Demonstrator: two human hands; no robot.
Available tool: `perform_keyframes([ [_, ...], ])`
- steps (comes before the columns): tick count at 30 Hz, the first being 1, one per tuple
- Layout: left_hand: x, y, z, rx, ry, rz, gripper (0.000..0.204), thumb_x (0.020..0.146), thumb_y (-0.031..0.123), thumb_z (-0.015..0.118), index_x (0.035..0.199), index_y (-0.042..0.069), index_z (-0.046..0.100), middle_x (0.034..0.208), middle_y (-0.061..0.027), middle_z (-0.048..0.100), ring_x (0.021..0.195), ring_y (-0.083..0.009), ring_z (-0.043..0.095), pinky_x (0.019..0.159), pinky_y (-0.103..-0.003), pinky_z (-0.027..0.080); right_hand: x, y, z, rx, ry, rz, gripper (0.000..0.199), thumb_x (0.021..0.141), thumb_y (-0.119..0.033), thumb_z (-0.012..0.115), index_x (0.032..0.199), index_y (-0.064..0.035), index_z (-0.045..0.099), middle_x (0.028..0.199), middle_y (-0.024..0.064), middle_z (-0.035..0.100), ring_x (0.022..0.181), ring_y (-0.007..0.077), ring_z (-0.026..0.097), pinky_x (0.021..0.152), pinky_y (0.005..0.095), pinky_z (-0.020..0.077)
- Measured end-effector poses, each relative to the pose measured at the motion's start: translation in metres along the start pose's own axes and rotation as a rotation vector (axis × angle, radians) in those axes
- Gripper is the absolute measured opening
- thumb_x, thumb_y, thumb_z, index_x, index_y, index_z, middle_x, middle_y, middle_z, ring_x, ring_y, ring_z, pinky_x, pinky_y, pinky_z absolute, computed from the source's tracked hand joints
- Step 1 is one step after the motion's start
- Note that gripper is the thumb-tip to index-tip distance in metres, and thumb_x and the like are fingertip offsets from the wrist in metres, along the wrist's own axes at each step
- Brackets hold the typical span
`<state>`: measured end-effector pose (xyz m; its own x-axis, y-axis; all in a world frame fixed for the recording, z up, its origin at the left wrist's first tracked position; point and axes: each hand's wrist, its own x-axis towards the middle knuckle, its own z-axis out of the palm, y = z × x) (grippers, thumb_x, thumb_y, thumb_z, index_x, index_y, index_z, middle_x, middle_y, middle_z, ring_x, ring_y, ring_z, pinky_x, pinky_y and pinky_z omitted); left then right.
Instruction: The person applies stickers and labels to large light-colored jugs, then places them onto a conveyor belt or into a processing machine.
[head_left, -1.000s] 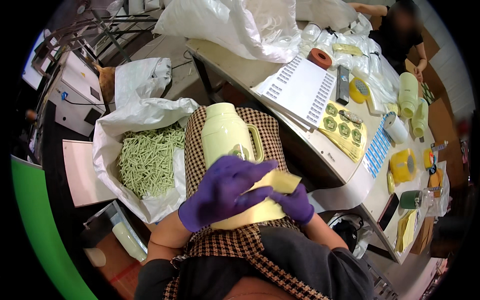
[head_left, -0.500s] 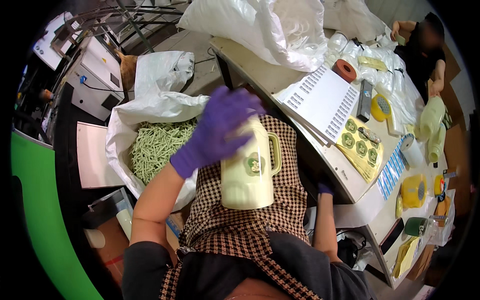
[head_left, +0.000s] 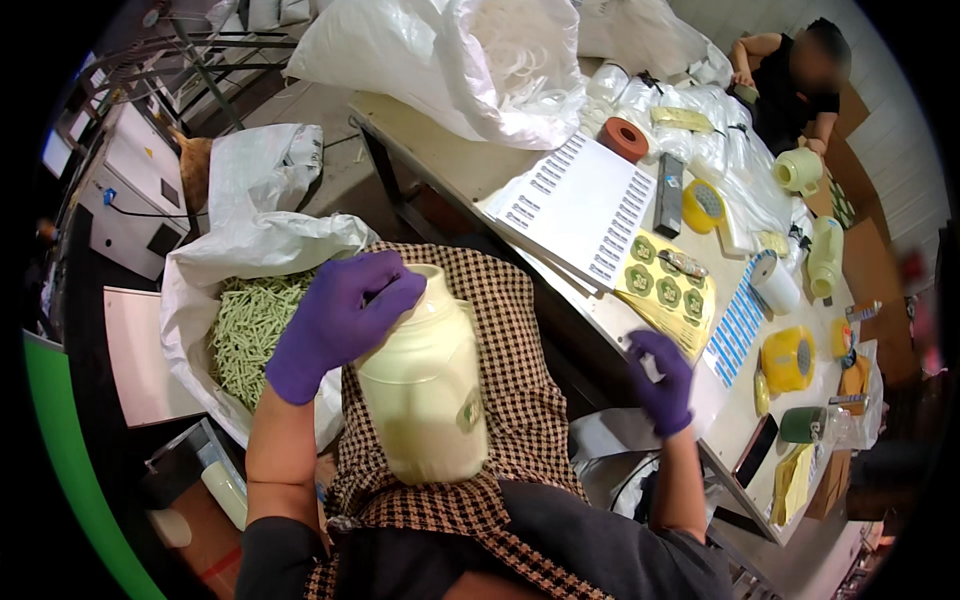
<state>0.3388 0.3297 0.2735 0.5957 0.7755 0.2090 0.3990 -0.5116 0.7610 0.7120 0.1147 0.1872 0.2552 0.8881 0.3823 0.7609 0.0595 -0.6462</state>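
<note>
A pale yellow jug [head_left: 425, 410] with a round green sticker stands on my lap, leaning a little. Its sticker faces right, and part of the handle shows at its upper right. My left hand [head_left: 345, 315], in a purple glove, is closed on the jug's neck beside the open rim. In a matching glove, my right hand [head_left: 662, 382] hovers by the table's near edge with its fingers curled. Something whitish shows between those fingers; I cannot make out what it is. Under the jug lies a brown-and-black checked apron [head_left: 500, 330].
To my left, a white sack [head_left: 190, 300] holds thin green pieces [head_left: 250, 335]. Across the table [head_left: 400, 120] lie printed sheets [head_left: 575, 215], yellow sticker sheets [head_left: 668, 285], tape rolls [head_left: 788, 358] and a phone [head_left: 755, 450]. A person [head_left: 790, 90] handles another jug [head_left: 798, 172] at the far right.
My left hand has settled and closed on the jug's neck. The jug has turned, its sticker swinging right. My right hand has risen from below the table edge. The view has shifted.
</note>
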Motion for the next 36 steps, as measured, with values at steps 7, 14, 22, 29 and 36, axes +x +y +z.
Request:
perform_keyframes([
  [7,0.057,-0.035,0.068,0.247,-0.071,-0.250,0.036,0.098,0.038,0.059,0.089,0.004,0.067,0.083,-0.0218,0.067,0.083,-0.0415,0.067,0.075,-0.049,0.052,0.124,0.106,-0.052,-0.565,-0.046,-0.220,0.039,0.081,-0.010,0.073,0.120,-0.0092,0.068,0.105,0.0158,0.072,0.097,0.0374,0.067,0.090,0.0463,0.0521],
  [14,0.068,-0.033,0.069,0.533,0.135,0.333,0.035,0.092,0.038,0.066,0.105,0.006,0.068,0.107,-0.0112,0.069,0.107,-0.0321,0.063,0.099,-0.046,0.045,0.134,0.146,-0.054,-0.303,-0.201,0.103,0.046,0.081,-0.012,0.079,0.125,-0.0082,0.069,0.098,0.0155,0.067,0.084,0.0326,0.067,0.079,0.0404,0.0546],
  [22,0.113,0.004,0.127,0.730,-0.326,0.483,0.065,0.086,0.045,0.068,0.139,0.008,0.058,0.145,-0.0138,0.058,0.134,-0.0309,0.053,0.112,-0.051,0.037,0.160,0.043,-0.003,-0.204,0.172,-0.429,0.038,0.085,-0.010,0.076,0.123,-0.0124,0.073,0.101,0.0128,0.065,0.086,0.0292,0.068,0.076,0.0382,0.0547],
  [29,0.116,-0.009,0.133,0.771,-0.533,0.295,0.086,0.082,0.049,0.071,0.153,0.008,0.045,0.155,-0.0138,0.049,0.139,-0.0315,0.049,0.114,-0.050,0.036,0.182,0.006,0.096,-0.277,-0.053,-0.146,0.026,0.096,-0.031,0.067,0.118,-0.0208,0.074,0.098,0.0102,0.065,0.080,0.0301,0.067,0.068,0.0428,0.0545],
  [36,0.109,-0.026,0.138,0.768,-0.436,0.381,0.084,0.079,0.049,0.074,0.147,0.008,0.051,0.151,-0.0125,0.052,0.138,-0.0313,0.051,0.111,-0.049,0.040,0.193,0.007,0.122,-0.489,-0.093,-0.083,0.028,0.098,-0.035,0.060,0.115,-0.0169,0.074,0.104,0.0103,0.064,0.098,0.0324,0.065,0.077,0.0451,0.0558],
])
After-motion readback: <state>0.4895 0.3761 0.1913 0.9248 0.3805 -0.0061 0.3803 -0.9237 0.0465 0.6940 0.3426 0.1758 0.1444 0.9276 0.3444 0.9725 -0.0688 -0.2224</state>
